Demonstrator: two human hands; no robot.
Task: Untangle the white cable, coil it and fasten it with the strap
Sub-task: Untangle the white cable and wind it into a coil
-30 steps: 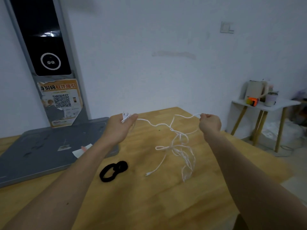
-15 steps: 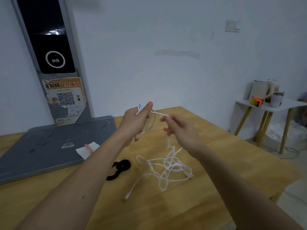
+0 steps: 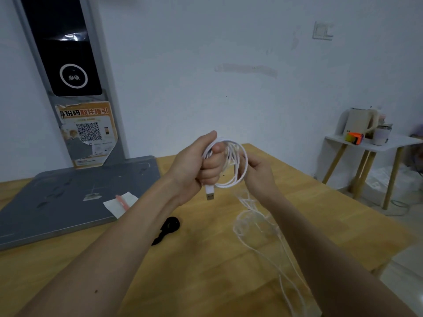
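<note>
A person's left hand clenches several loops of the white cable above a wooden table, the USB plug hanging out below the fist, while the right hand, at 3 o'clock from the left, grips the far side of the small coil with curled fingers. The rest of the cable trails down from the hands and lies loose and blurred on the tabletop toward 5 o'clock — not yet wound in. The black strap rests on the table at about 7 o'clock from the hands, partly hidden behind the left forearm and touched by neither hand. At 9 o'clock, a grey base plate carries a scrap of white paper with a pink item on it; from the plate rises a grey column bearing a dark panel and a torn orange QR-code poster. At 2 o'clock, well apart from the work, a small white side table holds a pale kettle, a lidded cup and an orange object — their contents cannot be seen.
</note>
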